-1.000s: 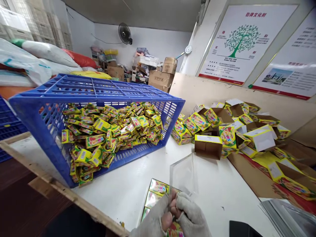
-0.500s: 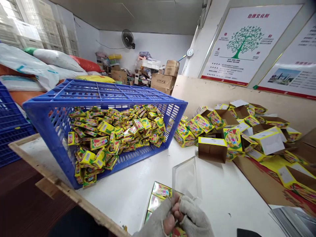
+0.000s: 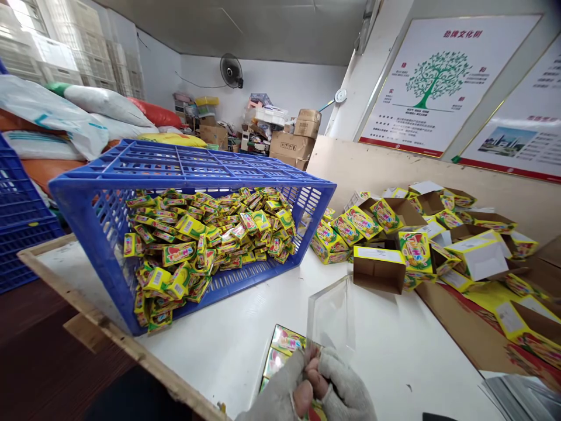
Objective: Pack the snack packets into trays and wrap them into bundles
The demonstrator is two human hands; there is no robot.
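A clear plastic lid (image 3: pixel 332 313) stands upright between my hands near the bottom centre. My left hand (image 3: pixel 284 389), in a grey fingerless glove, pinches its lower edge, and my right hand (image 3: pixel 344 383), gloved the same way, closes on it beside the left. Just under and left of them, a tray of small yellow-green boxes (image 3: pixel 284 340) lies on the white table, partly covered by my hands. Behind, a blue crate (image 3: pixel 236 286) lies on its side, its open face toward me, heaped with small yellow-green packets (image 3: pixel 179 252).
Opened yellow display cartons (image 3: pixel 414 251) are piled at the right against the wall. An empty brown-sided carton (image 3: pixel 379 275) stands at the front of that pile. Grey sheets (image 3: pixel 521 394) lie at the bottom right. A wooden table edge (image 3: pixel 131 345) runs along the left.
The view has shifted slightly, so the surroundings sit a little to the right and lower. Both hands keep the same grip on the clear lid.
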